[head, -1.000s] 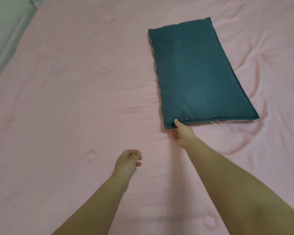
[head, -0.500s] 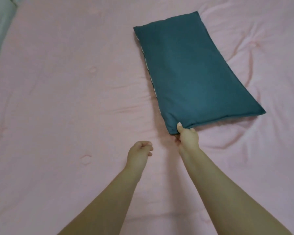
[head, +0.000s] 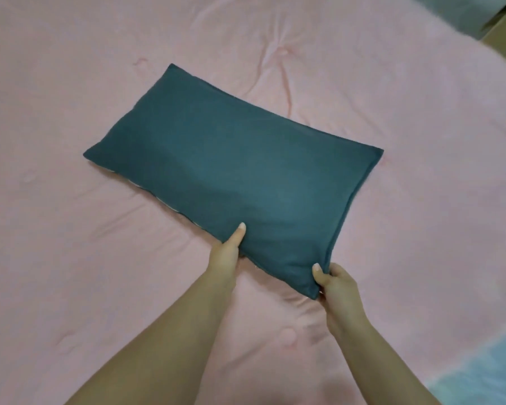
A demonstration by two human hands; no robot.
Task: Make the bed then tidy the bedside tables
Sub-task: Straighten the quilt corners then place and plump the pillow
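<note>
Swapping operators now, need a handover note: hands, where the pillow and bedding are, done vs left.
Left hand: grips the near long edge of the teal pillow, thumb on top.
Right hand: pinches the pillow's near right corner.
Pillow lies flat and skewed on the pink quilt, which is spread over the bed with some creases.
Done: quilt laid out, pillow in hand.
Left: place the pillow, probably at the head of the bed, smooth the creases, then tidy the bedside tables, which are not in view.
</note>
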